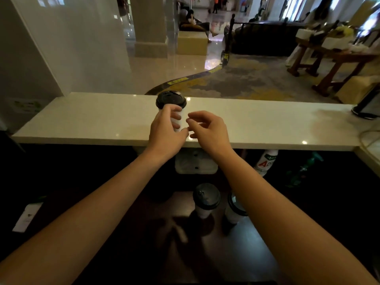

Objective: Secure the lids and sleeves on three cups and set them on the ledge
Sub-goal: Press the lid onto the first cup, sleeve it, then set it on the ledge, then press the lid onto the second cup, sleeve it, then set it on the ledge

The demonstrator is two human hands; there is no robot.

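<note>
Gripping one white paper cup with black plastic lid (171, 100), centre frame on the pale stone ledge (82, 120), is the left hand (164, 129). The right hand (207, 128) hovers just beside it, loosely curled, empty. Two more lidded cups (206, 197) (233, 212) stand lower centre. One white bottle (266, 161) reads a red "A".

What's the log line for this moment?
left hand: grips cup on ledge | right hand: holds nothing, beside cup | two more cups: lower counter

Glossy pale floor (144, 64), grey-yellow carpet (257, 79), square pillar (151, 27), dark sofa (265, 40), wooden table (349, 56) right.
</note>
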